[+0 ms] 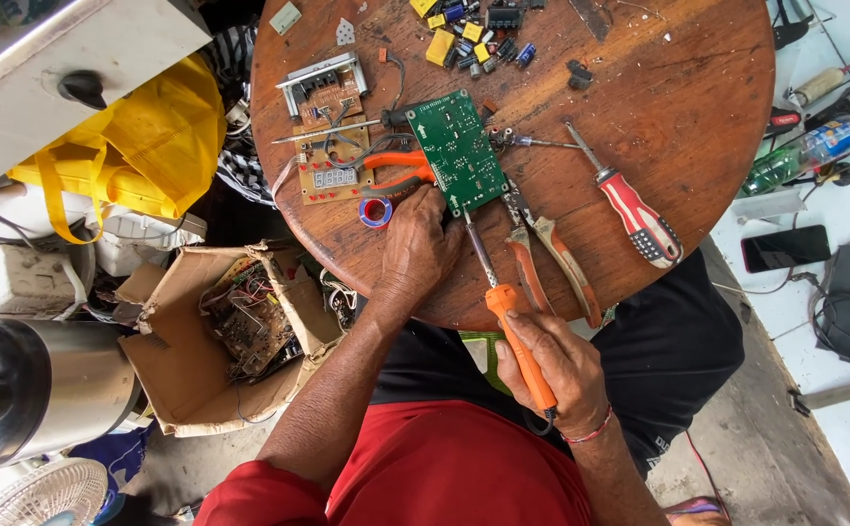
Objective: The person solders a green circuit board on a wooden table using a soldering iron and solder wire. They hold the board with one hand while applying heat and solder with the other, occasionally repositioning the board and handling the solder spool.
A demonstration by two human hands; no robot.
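My left hand [417, 251] rests on the round wooden table [639, 117], fingers pressing the near edge of a green circuit board [459, 148]. My right hand [561, 368] grips the orange handle of a soldering iron [517, 336], whose metal tip reaches up to the board's near corner. Orange-handled pliers [396, 170] lie partly under the board on its left. Brown-handled pliers [542, 253] lie just right of the iron. A red-and-white screwdriver [639, 214] lies farther right.
A brown board with a digit display [332, 180] and a blue tape roll [375, 211] sit left of the green board. Several small yellow and blue components [464, 39] lie at the far edge. A cardboard box of boards [240, 321], a yellow bag [152, 136] and a phone [785, 248] surround the table.
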